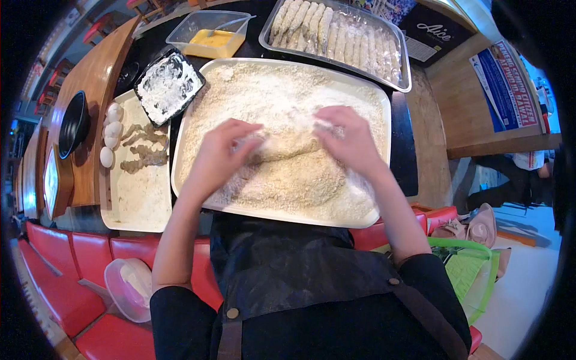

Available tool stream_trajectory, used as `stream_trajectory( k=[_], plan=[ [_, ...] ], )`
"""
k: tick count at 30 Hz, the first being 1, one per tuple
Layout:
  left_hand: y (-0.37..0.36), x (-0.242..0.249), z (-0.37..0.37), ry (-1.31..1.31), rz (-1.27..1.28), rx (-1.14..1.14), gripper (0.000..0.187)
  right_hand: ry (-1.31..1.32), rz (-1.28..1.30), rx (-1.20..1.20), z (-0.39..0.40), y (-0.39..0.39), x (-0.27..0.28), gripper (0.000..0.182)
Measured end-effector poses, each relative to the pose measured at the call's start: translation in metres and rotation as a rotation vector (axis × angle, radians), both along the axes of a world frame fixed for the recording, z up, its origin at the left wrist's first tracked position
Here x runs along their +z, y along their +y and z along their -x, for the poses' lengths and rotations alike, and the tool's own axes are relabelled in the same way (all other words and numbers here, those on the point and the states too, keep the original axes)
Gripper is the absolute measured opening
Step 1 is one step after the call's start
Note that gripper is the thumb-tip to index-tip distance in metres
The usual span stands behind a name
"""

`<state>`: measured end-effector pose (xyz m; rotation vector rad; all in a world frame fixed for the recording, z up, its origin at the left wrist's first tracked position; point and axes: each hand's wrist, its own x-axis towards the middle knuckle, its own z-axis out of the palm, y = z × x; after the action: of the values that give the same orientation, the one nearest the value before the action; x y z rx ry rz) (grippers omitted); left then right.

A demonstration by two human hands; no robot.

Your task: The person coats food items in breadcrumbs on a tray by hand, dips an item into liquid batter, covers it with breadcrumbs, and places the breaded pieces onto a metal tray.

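Observation:
A wide cream tray [387, 114] full of pale breadcrumbs [288, 186] lies in front of me. Across the crumbs stretches a long crumb-coated piece, looking like a breaded shrimp [287, 153]. At its left end is my left hand [225, 150], fingers curved and thumb apart. My right hand [350, 135] hovers near the other end, its fingers bent and spread from the thumb. Both sets of fingertips are dusted with crumbs and slightly blurred. Neither hand grips anything that I can see.
Behind stands a metal tray [407, 75] of breaded shrimp in rows. A clear tub holds beaten egg [216, 43]. A black dish of white flour [169, 87] overlaps a left-hand tray [135, 210] with raw shrimp [144, 157] and eggs [107, 157]. A black bowl [74, 125] sits farther left.

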<state>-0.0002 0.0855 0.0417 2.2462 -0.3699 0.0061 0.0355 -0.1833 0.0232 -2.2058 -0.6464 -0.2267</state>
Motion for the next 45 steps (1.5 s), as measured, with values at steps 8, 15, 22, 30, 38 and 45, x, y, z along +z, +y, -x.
stream_trajectory(
  k=[8, 15, 22, 30, 38, 45],
  plan=[
    [-0.009, -0.017, -0.011, 0.006, -0.031, 0.130, 0.039, 0.123, 0.187, 0.103, -0.044, 0.033, 0.001, 0.040],
    [-0.035, -0.016, -0.031, 0.021, -0.092, 0.005, 0.028, 0.528, 0.216, 0.317, -0.038, 0.055, 0.027, 0.027],
    [-0.035, 0.008, -0.012, 0.189, 0.208, -0.225, 0.027, 0.179, -0.010, 0.319, 0.001, 0.013, 0.020, 0.024],
    [-0.013, -0.010, 0.002, -0.010, -0.059, -0.193, 0.025, 0.178, 0.073, 0.270, 0.006, 0.021, -0.002, 0.024],
    [0.014, -0.013, 0.008, 0.001, -0.105, -0.200, 0.028, 0.208, 0.105, 0.316, 0.008, 0.035, -0.001, 0.020],
    [0.005, -0.004, 0.016, 0.081, -0.103, -0.235, 0.032, 0.361, 0.127, 0.343, -0.004, 0.024, 0.008, 0.027]
  ],
)
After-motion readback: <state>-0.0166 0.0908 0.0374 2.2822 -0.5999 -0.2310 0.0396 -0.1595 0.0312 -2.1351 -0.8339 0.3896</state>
